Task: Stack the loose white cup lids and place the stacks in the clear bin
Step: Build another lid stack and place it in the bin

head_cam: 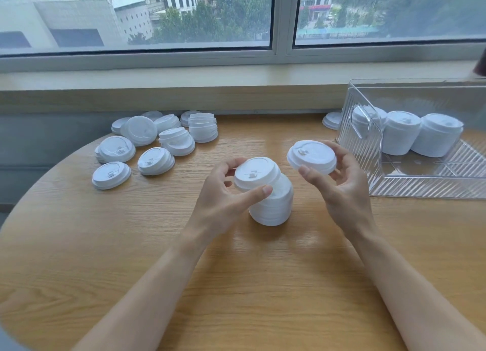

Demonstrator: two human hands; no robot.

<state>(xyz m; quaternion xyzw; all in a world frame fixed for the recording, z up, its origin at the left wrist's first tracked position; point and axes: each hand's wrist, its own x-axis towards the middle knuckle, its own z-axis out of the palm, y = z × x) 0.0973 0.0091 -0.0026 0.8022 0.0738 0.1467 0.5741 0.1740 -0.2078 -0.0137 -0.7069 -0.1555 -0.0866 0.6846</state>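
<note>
1. Window-side wooden table (263, 285): left hand (223, 193) pinches the upright lid stack (268, 193).
2. Right hand (339, 182) pinches a loose lid (311, 156) just right of, slightly above, the stack top; clear bin (420, 190) further right.

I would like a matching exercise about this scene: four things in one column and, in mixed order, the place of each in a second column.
Things:
1. single lid
2. tall stack
3. three finished stacks
4. loose lids

Places:
A. inside the clear bin
B. spread on the table at far left
C. held up in the right hand
D. standing on the table at centre, gripped by the left hand

Pairs: 1-C, 2-D, 3-A, 4-B
</note>
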